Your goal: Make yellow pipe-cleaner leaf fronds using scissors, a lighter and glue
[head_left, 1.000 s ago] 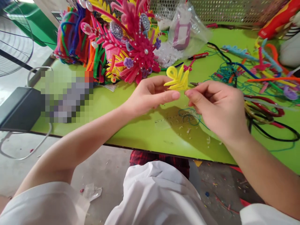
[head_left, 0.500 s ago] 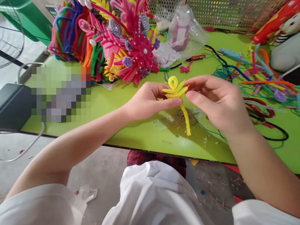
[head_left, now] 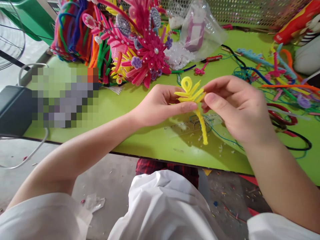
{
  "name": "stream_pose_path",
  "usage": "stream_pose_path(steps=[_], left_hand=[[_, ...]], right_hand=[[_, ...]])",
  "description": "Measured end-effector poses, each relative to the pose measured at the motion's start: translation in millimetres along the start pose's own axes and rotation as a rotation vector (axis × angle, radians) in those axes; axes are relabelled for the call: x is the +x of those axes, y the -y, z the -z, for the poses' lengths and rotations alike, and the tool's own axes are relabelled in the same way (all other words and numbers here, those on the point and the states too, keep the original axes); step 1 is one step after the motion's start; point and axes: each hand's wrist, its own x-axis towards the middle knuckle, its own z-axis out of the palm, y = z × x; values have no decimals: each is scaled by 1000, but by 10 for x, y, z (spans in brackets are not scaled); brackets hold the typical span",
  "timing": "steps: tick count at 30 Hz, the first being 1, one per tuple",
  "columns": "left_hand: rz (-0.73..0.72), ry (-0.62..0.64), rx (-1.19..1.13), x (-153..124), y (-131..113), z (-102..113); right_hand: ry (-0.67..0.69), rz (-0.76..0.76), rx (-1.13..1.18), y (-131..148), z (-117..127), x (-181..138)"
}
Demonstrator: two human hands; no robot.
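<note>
A yellow pipe-cleaner sprig (head_left: 191, 93) is up in front of me, with a loop at its top, pointed side branches and a twisted stem hanging down. My left hand (head_left: 162, 106) is closed on it, thumb across the base of the branches. At its right side, my right hand (head_left: 232, 106) pinches the tip of a branch between thumb and forefinger. Beneath the sprig, a clear ruler (head_left: 177, 129) lies on the green table (head_left: 140, 143) with thin teal thread around it.
A pink pipe-cleaner bouquet (head_left: 152, 50) with pearls stands at the back, beside bundled pipe cleaners (head_left: 72, 33). Red-handled pliers (head_left: 282, 115) and tangled pipe cleaners lie on the right. A bagged purple bottle (head_left: 196, 33) is behind. A black box (head_left: 16, 111) sits at left.
My right thumb and fingers have come in against the sprig's right branches, which now spread wider apart. My left hand keeps its hold. The view has shifted slightly.
</note>
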Motion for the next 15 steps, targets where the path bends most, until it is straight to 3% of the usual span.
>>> stream_pose_path(steps=[4, 9, 15], left_hand=[[-40, -69, 32, 30, 13, 17], [-35, -117, 69, 31, 49, 71], [-41, -125, 57, 19, 60, 81]], right_hand=[[127, -110, 16, -28, -37, -4], [-10, -144, -18, -10, -63, -8], [-2, -161, 44, -56, -72, 9]])
